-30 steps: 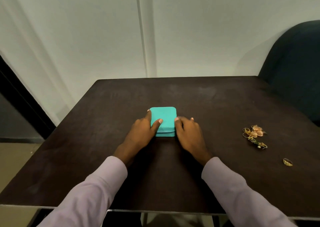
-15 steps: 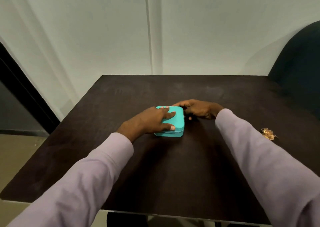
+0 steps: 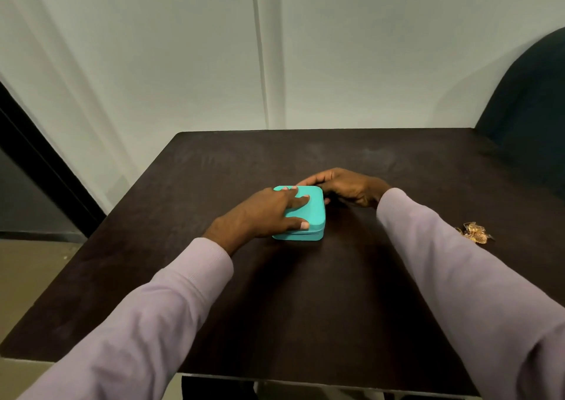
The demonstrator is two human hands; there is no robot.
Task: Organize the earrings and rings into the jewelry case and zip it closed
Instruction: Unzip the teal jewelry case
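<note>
A small teal jewelry case (image 3: 313, 216) lies closed near the middle of the dark table (image 3: 305, 292). My left hand (image 3: 263, 213) rests flat on its lid with the fingers spread and the thumb along the front edge. My right hand (image 3: 345, 187) reaches behind the case. Its fingers curl round the far right corner and the thumb lies at the right side. Any zipper pull there is hidden by the fingers. A cluster of gold earrings (image 3: 475, 234) lies on the table to the right, partly behind my right sleeve.
A dark upholstered chair back (image 3: 532, 109) stands at the table's far right corner. A pale wall runs behind the table, with a dark door frame (image 3: 36, 155) at the left. The table's front edge is close to me.
Both hands left the case's front edge. The left one went onto the lid, the right one round to the far right corner. Over the last half second both barely moved.
</note>
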